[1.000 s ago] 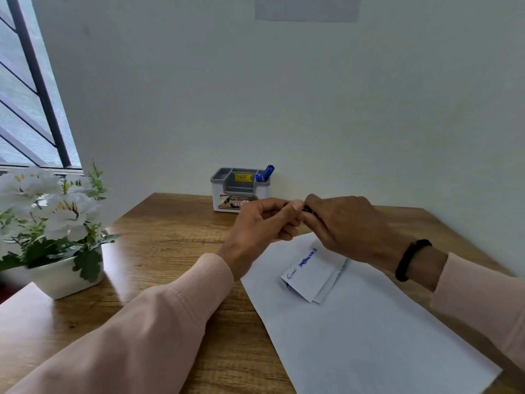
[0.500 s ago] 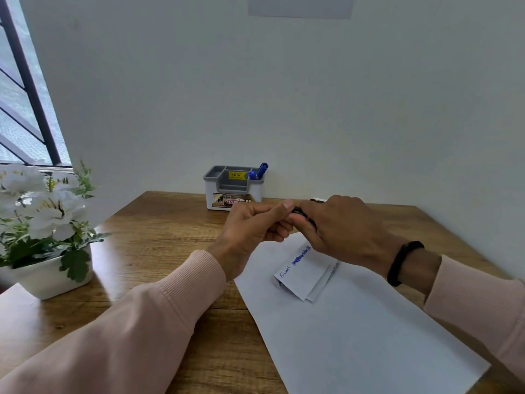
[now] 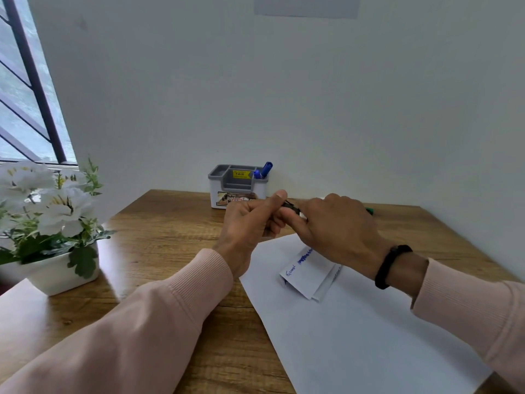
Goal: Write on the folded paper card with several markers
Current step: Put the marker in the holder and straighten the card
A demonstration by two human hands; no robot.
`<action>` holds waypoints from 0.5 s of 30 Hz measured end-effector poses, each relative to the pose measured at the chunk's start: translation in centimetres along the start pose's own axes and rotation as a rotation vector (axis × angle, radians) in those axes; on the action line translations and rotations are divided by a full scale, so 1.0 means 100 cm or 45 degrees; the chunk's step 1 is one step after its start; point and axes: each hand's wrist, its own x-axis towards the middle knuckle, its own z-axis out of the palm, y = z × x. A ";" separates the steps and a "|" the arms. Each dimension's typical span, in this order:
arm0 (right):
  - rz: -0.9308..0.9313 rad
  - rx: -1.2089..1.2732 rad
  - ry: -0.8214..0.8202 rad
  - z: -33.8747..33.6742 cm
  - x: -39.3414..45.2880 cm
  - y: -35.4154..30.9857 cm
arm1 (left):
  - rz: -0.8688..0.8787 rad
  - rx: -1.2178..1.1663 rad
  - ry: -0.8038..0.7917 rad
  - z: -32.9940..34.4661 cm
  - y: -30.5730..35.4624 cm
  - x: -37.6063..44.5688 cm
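While raised above the folded paper card (image 3: 308, 273) near the table's (image 3: 159, 240) far edge, left hand (image 3: 250, 226) and right hand (image 3: 338, 226) both curled tight round a dark marker (image 3: 290, 206).

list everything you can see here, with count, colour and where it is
card: 1, white with blue writing, folded, on the sheet below the hands
sheet: 1, white, on the table, right of centre
marker: 1, dark, held between both hands above the sheet
blue marker: 1, blue, standing in the organiser
green marker: 1, green, only its tip shows behind the right hand
organiser: 1, grey and white, at the wall
flower pot: 1, white pot, white flowers, far left of the table
table: 1, brown wood
wristband: 1, black, right wrist
left hand: grips the marker
right hand: grips the marker
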 end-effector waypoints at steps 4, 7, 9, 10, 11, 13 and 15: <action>0.104 0.158 -0.129 -0.002 -0.001 0.009 | 0.010 0.010 -0.011 0.003 -0.003 0.000; 0.070 0.359 -0.196 -0.002 -0.007 0.013 | -0.027 -0.007 -0.071 0.002 -0.004 0.002; 0.055 0.501 -0.240 -0.002 -0.011 0.016 | -0.043 -0.007 -0.112 0.003 -0.006 0.002; 0.061 0.567 -0.258 -0.003 -0.012 0.018 | -0.053 -0.008 -0.125 0.004 -0.007 0.001; 0.071 0.607 -0.269 -0.003 -0.013 0.019 | -0.062 -0.008 -0.138 0.005 -0.008 0.001; 0.077 0.628 -0.264 -0.005 -0.014 0.020 | -0.061 0.000 -0.171 0.006 -0.010 0.001; 0.064 0.649 -0.241 -0.005 -0.014 0.017 | -0.054 -0.001 -0.193 0.007 -0.011 0.001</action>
